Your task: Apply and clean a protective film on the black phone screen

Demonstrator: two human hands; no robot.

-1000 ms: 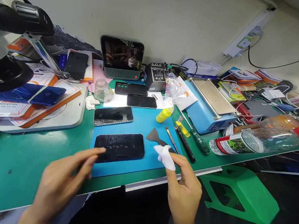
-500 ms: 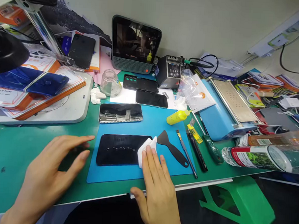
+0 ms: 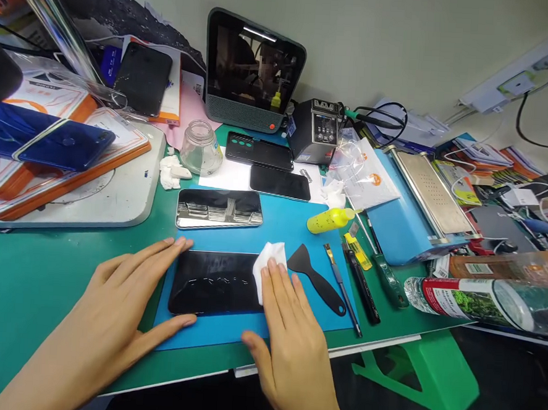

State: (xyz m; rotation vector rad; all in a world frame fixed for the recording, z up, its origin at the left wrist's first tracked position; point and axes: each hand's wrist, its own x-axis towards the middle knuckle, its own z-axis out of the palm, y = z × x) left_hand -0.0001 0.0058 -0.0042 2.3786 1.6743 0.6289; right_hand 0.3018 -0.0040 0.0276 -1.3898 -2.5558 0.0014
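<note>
A black smartphone (image 3: 215, 288) lies face up on a blue mat (image 3: 214, 334), with a broken line of clear liquid across its screen. My left hand (image 3: 123, 307) brackets the phone's left end, fingertips at the upper corner and thumb along the lower edge. Under the flat fingers of my right hand (image 3: 289, 329), a folded white wipe (image 3: 269, 260) is pressed onto the phone's right end. Just right of the wipe lies a black plastic scraper (image 3: 316, 279). Behind the phone rests a second phone (image 3: 220, 209) with a shiny, reflective screen.
A yellow squeeze bottle (image 3: 329, 221), a brush (image 3: 343, 289) and a black pen-shaped tool (image 3: 362, 284) lie to the right. Farther right is a water bottle (image 3: 458, 297) on its side. A glass jar (image 3: 202, 148) and a smart display (image 3: 240, 113) stand behind.
My left hand has moved right and closed in on the phone's left end. My right hand stays on the wipe at the right end. The view has shifted slightly.
</note>
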